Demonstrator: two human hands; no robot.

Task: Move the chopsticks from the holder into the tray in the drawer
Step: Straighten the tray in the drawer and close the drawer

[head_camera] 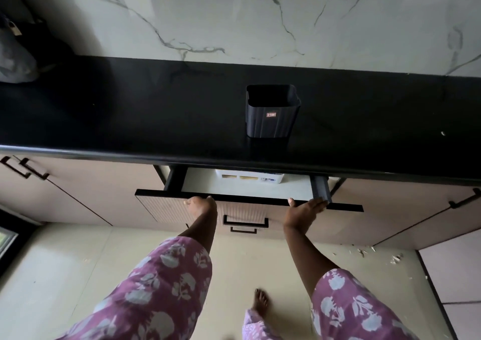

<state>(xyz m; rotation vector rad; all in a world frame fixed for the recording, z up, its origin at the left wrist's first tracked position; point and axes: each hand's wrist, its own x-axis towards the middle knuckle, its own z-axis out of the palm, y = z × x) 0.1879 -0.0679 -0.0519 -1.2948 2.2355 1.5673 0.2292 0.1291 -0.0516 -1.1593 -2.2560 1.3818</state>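
Note:
A black ribbed chopstick holder stands upright on the black counter, and I see nothing sticking out of it. Below it the drawer is partly open. Inside, mostly under the counter edge, lies a white tray with pale yellow sticks showing in its compartments. My left hand is at the top edge of the drawer front, left of centre, with its fingers curled over that edge. My right hand lies flat against the front near the right rail, fingers straight.
The counter overhangs the drawer. A grey bag sits at the far left. Closed cabinet doors with black handles flank the drawer, and a second handle lies below. Debris is scattered on the floor at right.

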